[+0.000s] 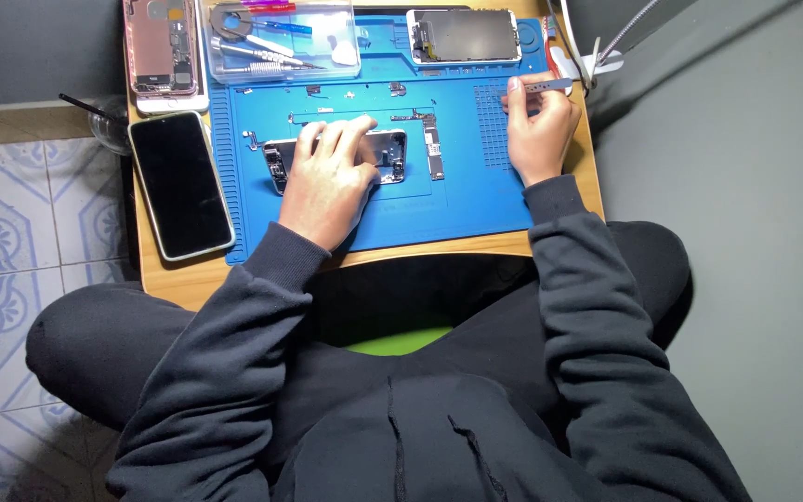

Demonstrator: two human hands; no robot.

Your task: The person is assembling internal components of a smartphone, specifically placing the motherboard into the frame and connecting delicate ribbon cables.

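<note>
Grey floor and patterned tiles surround a small wooden bench (pixel 188 274) covered by a blue work mat (pixel 457 200). On the mat lies an opened phone body (pixel 388 153), back down, with its inner parts showing. The left hand (pixel 327 177) rests flat on this phone body; its fingers (pixel 336 135) are spread and pressing down, not curled around anything, and they cover the middle of the phone so that only both ends show. Just right of the left fingers, a narrow circuit board (pixel 433 149) lies on the mat, close to the phone's end but apart from the hand.

The right hand (pixel 539 125) sits at the mat's right edge, well apart from the phone body. Its fingers are clenched around a thin metal tool (pixel 550 85), whose end sticks out past the thumb. Whether the tool is tweezers or a pry bar cannot be told.

Beyond the left fingers, at the far edge of the bench, stands a clear plastic box (pixel 281 42) with small tools inside. Left of it lies a second opened phone shell (pixel 162 46), pink-rimmed. A detached screen panel (pixel 465 37) lies beyond the right fingers. Left of the left hand, off the mat, a dark phone (pixel 180 184) lies face up with its screen off.
</note>
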